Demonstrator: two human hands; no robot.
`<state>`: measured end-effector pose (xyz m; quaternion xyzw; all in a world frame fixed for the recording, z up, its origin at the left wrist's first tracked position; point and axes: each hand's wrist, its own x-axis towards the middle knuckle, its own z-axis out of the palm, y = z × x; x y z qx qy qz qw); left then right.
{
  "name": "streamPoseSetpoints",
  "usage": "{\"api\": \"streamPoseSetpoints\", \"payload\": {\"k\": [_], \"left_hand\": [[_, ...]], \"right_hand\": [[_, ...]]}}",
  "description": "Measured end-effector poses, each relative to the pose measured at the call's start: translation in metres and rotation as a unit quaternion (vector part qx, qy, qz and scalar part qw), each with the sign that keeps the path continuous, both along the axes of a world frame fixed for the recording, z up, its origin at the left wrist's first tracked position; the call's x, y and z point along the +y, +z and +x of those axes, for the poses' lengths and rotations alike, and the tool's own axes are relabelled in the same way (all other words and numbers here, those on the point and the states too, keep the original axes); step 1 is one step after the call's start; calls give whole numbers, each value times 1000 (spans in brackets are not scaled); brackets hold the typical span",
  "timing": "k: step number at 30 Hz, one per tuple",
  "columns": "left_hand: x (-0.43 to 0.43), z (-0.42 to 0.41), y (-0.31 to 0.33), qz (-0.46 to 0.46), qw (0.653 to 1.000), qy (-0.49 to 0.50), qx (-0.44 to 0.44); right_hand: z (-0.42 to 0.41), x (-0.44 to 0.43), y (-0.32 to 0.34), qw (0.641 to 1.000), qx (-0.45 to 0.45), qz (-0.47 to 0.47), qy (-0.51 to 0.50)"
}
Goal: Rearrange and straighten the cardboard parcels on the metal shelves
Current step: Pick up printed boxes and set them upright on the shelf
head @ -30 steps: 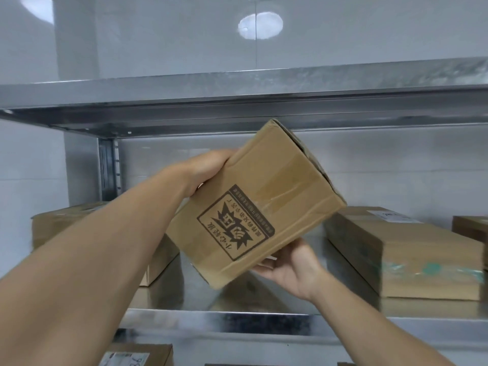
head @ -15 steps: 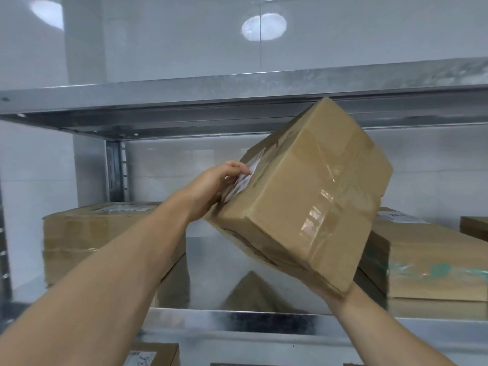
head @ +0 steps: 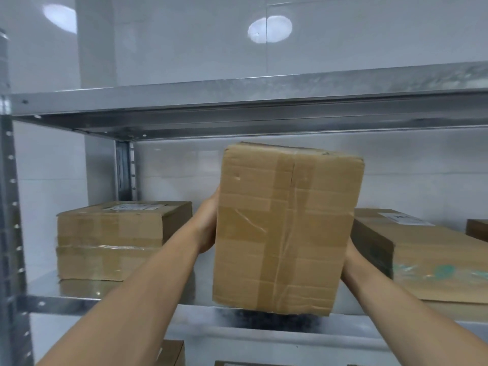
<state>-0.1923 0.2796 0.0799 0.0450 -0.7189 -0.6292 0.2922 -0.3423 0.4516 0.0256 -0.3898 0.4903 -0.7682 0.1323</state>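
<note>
Left hand (head: 208,223) holds the box (head: 286,228) by its left side. Right hand (head: 349,256) is at its right side, fingers hidden, so I cannot tell its grip. The box is upright at the shelf (head: 105,303) front, between the left parcel (head: 116,241) and the right parcel (head: 427,257).

A glossy white tiled wall (head: 184,43) reflects two oval light glares (head: 270,29).

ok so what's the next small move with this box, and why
Probably ease the box forward and set it down on the shelf, in the gap between the stacked parcels and the flat parcel. The left hand and right hand hold it upright at the front edge, in line with that gap.
</note>
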Motion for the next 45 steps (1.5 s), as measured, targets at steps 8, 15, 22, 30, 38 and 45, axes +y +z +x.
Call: {"api": "streamPoseSetpoints", "payload": {"k": [8, 15, 22, 30, 38, 45], "left_hand": [[-7, 10, -5, 25, 999, 5, -38], [-6, 14, 1, 54, 998, 23, -39], [2, 12, 11, 3, 999, 16, -41], [-6, 6, 49, -135, 990, 2, -45], [13, -21, 83, -237, 953, -44, -185], [7, -25, 72, -213, 969, -66, -105]], "right_hand": [[-5, -1, 5, 994, 109, 22, -4], [-8, 5, 12, 987, 83, 135, -9], [-5, 9, 20, 986, -20, 164, -13], [12, 21, 13, 975, -121, 140, 123], [1, 18, -30, 947, -286, -72, 129], [-14, 13, -31, 945, -267, -166, 92]]}}
